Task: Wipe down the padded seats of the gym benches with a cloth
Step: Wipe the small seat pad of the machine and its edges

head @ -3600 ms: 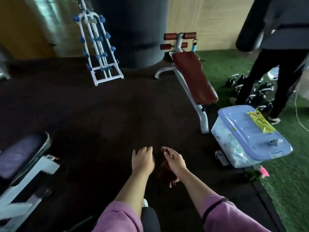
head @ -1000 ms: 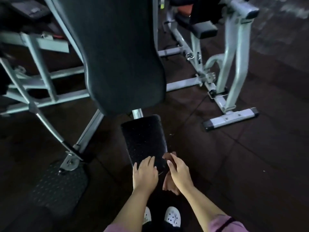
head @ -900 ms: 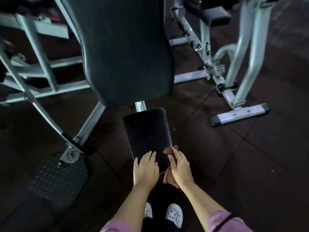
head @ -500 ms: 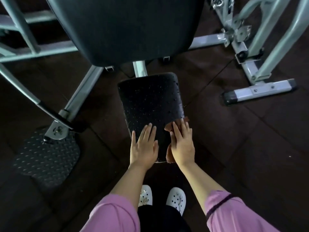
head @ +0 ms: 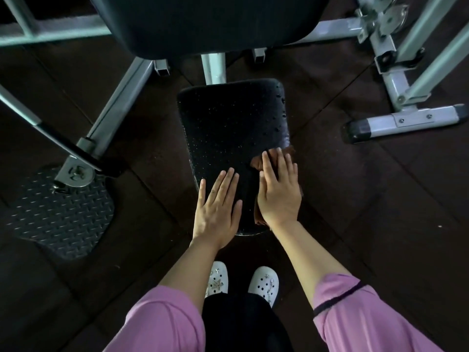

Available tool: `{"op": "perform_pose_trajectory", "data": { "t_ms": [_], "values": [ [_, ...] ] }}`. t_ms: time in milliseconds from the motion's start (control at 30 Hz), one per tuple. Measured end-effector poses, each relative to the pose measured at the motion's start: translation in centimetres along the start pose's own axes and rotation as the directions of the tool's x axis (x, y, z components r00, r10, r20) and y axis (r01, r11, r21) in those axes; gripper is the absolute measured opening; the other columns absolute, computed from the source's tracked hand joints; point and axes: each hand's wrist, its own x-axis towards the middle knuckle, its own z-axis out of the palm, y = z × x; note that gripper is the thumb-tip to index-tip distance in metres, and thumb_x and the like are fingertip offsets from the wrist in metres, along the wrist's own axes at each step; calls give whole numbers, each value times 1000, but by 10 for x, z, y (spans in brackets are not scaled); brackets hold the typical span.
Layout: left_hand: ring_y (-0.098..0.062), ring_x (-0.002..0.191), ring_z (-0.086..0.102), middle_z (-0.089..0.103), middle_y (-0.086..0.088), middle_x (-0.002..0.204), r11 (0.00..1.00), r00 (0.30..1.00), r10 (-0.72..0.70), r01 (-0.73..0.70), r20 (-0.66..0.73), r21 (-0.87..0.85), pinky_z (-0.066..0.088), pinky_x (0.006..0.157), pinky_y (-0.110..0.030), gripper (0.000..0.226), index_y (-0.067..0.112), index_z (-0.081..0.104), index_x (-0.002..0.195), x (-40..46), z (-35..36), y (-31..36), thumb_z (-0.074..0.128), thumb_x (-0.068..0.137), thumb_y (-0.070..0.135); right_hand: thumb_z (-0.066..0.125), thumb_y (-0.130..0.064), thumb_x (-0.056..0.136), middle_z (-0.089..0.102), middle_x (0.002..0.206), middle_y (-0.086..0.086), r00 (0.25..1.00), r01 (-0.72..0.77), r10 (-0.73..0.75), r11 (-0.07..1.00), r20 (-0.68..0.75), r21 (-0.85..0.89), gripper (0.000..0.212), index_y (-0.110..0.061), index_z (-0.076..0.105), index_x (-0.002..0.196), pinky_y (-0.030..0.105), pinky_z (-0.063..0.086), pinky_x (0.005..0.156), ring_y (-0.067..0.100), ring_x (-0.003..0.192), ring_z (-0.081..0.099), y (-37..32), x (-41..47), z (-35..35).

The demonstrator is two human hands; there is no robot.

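Beside seat pad (head: 228,128), steel frame (head: 119,97) and foot plate (head: 63,212).

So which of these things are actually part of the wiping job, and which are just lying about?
Part of the job:
seat pad
brown cloth, under the right hand
left hand, flat on the pad

Just there:
backrest
metal frame
foot plate
neighbouring machine's foot

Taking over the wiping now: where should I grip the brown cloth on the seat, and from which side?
Probably at the cloth's far edge, bunched past the right hand's fingertips at the seat's right rim. Come from the right: that side hangs free over the rim, while the left hand lies flat on the pad.
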Motion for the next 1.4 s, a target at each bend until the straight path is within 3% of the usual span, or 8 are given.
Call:
{"op": "perform_pose_trajectory", "data": {
  "t_ms": [200,333,533,633,800,1133,1300,1400],
  "values": [
    [-13,147,0,4,1,160,1000,1000,-5,5,-17,18,3,117,-44,57,12,9,151,-5,6,5,13,100,38,47,-24,98,38,151,11,962,270,-271,962,28,42,43,-16,48,140,42,25,118,25,143,29,8,-52,0],
    [-13,147,-2,-4,2,161,1000,1000,-2,3,-6,27,-1,118,-44,59,13,3,151,-5,8,6,-2,100,41,42,-23,98,36,152,10,978,201,-204,978,38,56,45,-14,44,142,44,26,117,25,144,26,35,-57,-11],
    [-13,147,0,0,2,160,1000,1000,-12,12,-24,13,1,117,-45,59,13,6,151,2,4,6,13,99,39,25,-29,100,31,154,13,998,6,-10,997,60,76,50,-10,41,143,49,20,119,28,145,20,27,1,-11],
    [-12,146,2,5,2,160,1000,1000,-22,22,-21,19,3,117,-46,59,12,11,151,3,4,4,16,99,38,23,-29,100,32,154,13,990,106,-104,994,93,-12,50,-10,41,143,42,13,119,29,145,23,3,5,-8],
    [-13,146,3,9,0,159,999,1000,-14,14,4,35,5,116,-46,60,10,17,150,-1,5,2,18,98,38,43,-23,98,38,151,10,948,298,-300,954,104,31,42,-11,48,138,40,21,119,24,144,26,8,-42,-7],
    [-12,146,-5,-1,3,160,999,1000,-28,28,8,26,-2,117,-44,60,13,4,152,2,3,7,11,99,40,38,-19,100,31,154,15,994,37,-42,998,97,46,46,-7,37,144,47,19,119,29,146,20,36,9,-14],
    [-11,146,-2,5,2,160,999,999,-33,32,6,11,0,117,-45,59,11,13,151,2,1,5,14,98,39,27,-25,100,32,154,13,967,215,-215,976,139,21,49,-8,39,144,41,14,120,27,145,23,1,-2,-5],
    [-11,146,-2,4,1,159,999,1000,-24,24,9,27,1,117,-44,59,12,12,150,0,2,3,14,98,40,35,-26,101,35,153,9,939,309,-316,948,137,75,45,-12,44,142,42,20,120,23,145,26,7,-30,-10]
  ]
}}
